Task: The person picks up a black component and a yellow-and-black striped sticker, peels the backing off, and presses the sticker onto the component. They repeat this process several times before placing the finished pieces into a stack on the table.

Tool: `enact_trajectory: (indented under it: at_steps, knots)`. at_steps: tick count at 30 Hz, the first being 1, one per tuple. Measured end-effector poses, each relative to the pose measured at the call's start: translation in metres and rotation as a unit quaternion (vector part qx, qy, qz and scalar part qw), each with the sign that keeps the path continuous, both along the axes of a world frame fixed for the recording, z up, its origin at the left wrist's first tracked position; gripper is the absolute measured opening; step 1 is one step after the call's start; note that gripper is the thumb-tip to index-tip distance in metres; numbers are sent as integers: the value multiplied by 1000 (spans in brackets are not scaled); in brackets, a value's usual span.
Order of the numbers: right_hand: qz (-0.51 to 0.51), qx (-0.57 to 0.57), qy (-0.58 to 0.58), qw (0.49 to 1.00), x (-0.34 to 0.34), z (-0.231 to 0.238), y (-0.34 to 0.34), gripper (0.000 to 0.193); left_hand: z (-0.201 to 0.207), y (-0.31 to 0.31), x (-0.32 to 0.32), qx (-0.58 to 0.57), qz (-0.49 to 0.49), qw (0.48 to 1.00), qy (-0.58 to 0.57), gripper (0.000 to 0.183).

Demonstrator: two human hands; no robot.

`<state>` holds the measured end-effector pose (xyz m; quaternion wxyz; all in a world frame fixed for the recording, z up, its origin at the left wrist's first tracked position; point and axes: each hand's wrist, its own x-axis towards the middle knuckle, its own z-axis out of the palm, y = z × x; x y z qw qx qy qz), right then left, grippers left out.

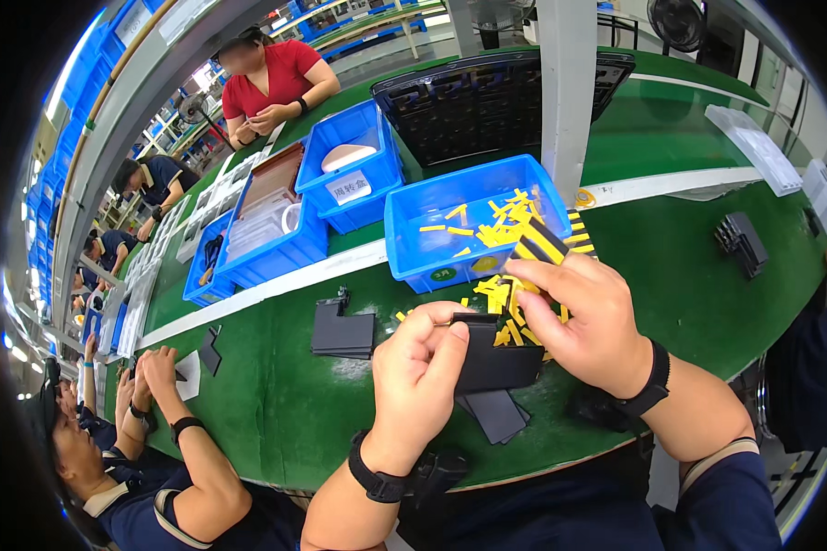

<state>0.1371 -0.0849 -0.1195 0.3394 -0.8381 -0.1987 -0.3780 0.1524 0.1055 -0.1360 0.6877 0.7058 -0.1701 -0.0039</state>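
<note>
The left hand [420, 367] has its grip closed on 1 black flat part [498, 354], held above the counter's [689, 266] near edge. The right hand [590, 317] pinches 1 black-and-yellow strip [542, 241] between fingertips. 4 blue bins stand behind; the nearest bin [423, 248] holds many yellow strips [501, 225], too many to count.

The left hand [418, 367] covers the near end of the black flat part [496, 360], and its fingers [432, 321] hide how they grip it. The right hand [588, 321] hides part of the yellow strips [505, 303] heaped beneath it. The label on the small blue bin [354, 165] is too small to tell. A white post [568, 92] blocks the middle of the black tray [469, 101].
</note>
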Motion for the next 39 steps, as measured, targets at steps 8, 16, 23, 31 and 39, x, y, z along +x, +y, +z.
enact_trajectory:
  at_steps: [8, 16, 23, 31, 39]
  knots:
    - [45, 119, 104, 986, 0, -4, -2, 16, 4, -1, -1, -45, -41, 998, 30, 15]
    - [78, 164, 121, 976, 2, -9, 3, 11, 7, -2, -1, -81, -65, 993, 60, 18]
    - [69, 131, 111, 983, 2, -8, 0, 11, -4, 8, 10, 5, -5, 1000, 10, 12]
    - [77, 159, 201, 963, 2, -9, 0, 56, 3, 103, 85, 299, 301, 901, -88, 26]
    - [143, 176, 235, 945, -4, -14, 10, 75, 7, 25, 30, 169, -13, 965, -200, 29]
